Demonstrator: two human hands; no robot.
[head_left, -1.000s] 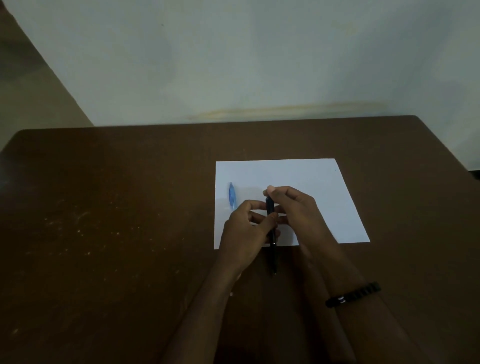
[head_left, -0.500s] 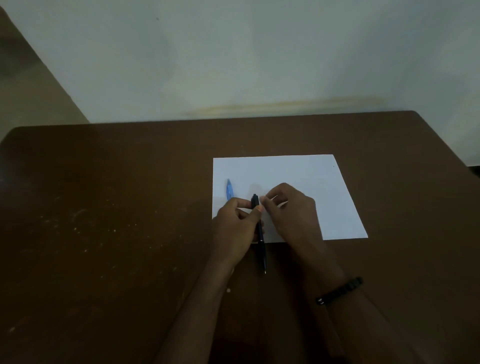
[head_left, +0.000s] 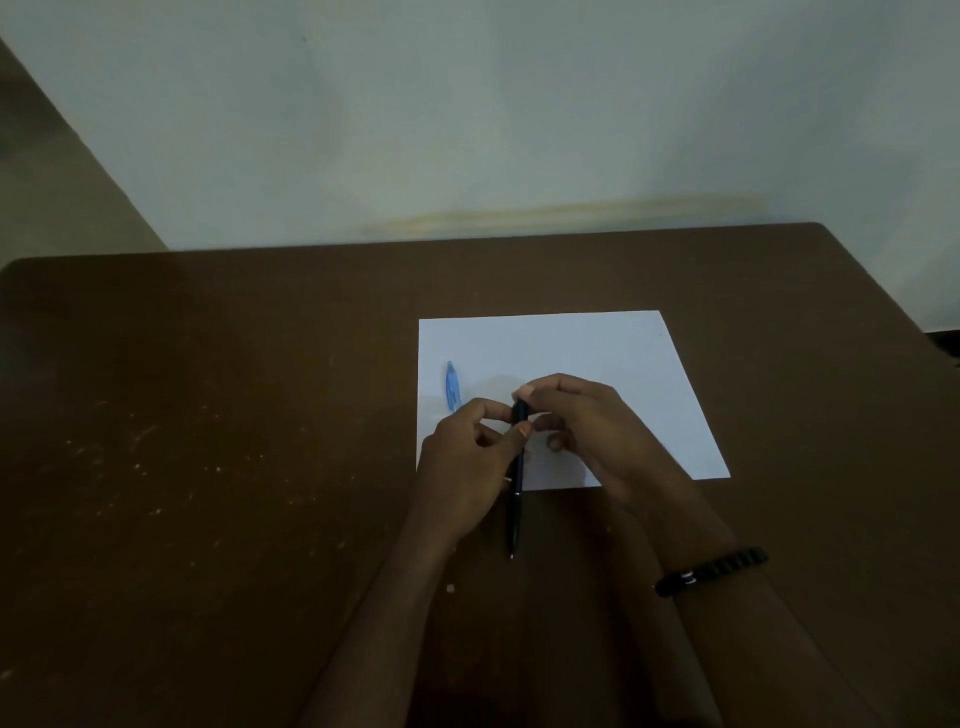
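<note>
We pinched the slim black pen (head_left: 515, 512) with our left hand (head_left: 462, 467) and right hand (head_left: 597, 426) over the near edge of the white paper sheet (head_left: 571, 348), its long axis running near-to-far, tip toward us, as a second earlier.

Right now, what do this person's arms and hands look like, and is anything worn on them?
No sleeves show: the left forearm and right forearm are bare up to the picture's edge. The left hand and right hand wear no gloves. A black beaded bracelet with a small silvery section circles the right wrist. The light is too dim to rule out a thin ring.
</note>
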